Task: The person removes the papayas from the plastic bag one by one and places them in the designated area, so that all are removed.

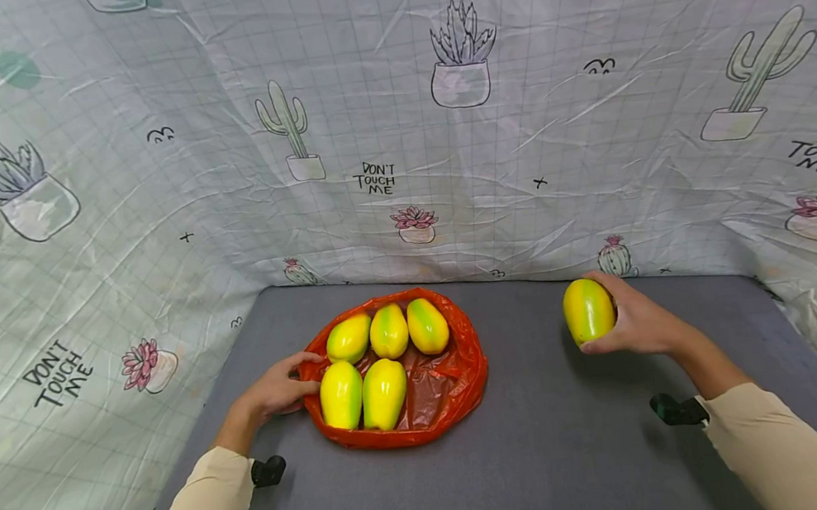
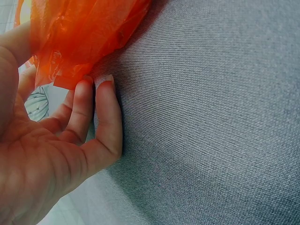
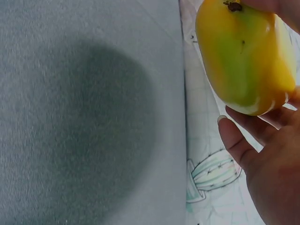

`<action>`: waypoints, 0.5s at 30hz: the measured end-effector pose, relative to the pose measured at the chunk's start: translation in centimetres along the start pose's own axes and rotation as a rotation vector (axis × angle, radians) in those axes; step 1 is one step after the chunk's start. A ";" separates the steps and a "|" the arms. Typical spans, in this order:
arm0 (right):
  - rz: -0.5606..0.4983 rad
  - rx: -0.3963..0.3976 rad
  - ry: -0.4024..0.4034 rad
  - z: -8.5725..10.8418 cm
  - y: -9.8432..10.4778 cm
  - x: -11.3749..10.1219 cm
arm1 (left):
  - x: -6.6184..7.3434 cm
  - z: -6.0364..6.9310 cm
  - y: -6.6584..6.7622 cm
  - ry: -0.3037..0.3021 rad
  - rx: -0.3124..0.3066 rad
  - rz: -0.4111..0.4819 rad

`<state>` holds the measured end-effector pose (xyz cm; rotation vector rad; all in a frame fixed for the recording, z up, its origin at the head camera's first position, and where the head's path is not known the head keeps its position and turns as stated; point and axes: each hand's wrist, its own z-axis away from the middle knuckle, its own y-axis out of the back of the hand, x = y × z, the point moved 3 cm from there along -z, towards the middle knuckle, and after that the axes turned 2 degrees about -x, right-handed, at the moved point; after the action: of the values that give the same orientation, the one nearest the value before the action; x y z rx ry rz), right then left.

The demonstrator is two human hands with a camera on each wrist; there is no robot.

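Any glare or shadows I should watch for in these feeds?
Head view: glare on the yellow-green oval fruit in the right hand; left wrist: shine on the thin orange-red plastic bag, shadow beside the left hand; right wrist: a broad, soft-edged shadow across the grey woven surface.

On the grey, fabric-textured table [image 1: 534, 449] lies a red plastic bag [image 1: 429, 396] holding five yellow-green fruits [image 1: 384, 395].

The fruit [image 1: 589, 311] is glossy, the bag [image 1: 474, 364] crinkled plastic.
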<state>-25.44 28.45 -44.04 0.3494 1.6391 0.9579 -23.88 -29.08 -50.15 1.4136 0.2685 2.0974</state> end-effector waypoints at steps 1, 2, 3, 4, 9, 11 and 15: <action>0.007 0.001 -0.006 0.0 0.1 0.1 | 0.0 0.0 0.0 0.003 0.000 0.002; 0.013 0.001 -0.012 0.1 0.2 0.3 | 0.0 0.0 0.0 0.004 0.000 0.001; 0.016 0.002 -0.017 0.2 0.3 0.4 | 0.0 0.0 0.0 0.004 0.000 0.001; 0.019 0.002 -0.022 0.2 0.4 0.5 | 0.0 0.0 0.0 0.005 0.000 0.000; 0.014 0.000 -0.038 0.6 1.0 1.1 | -0.1 -0.1 0.0 0.005 0.000 -0.005; 0.016 -0.001 -0.047 0.7 1.2 1.4 | -0.1 0.0 0.0 0.006 0.002 -0.006; 0.035 -0.001 -0.073 1.0 1.7 2.3 | -0.1 0.0 0.0 0.008 0.004 -0.002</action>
<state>-25.69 31.44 -44.37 0.4093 1.5708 0.9616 -23.84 -29.14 -50.25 1.4071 0.2771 2.1027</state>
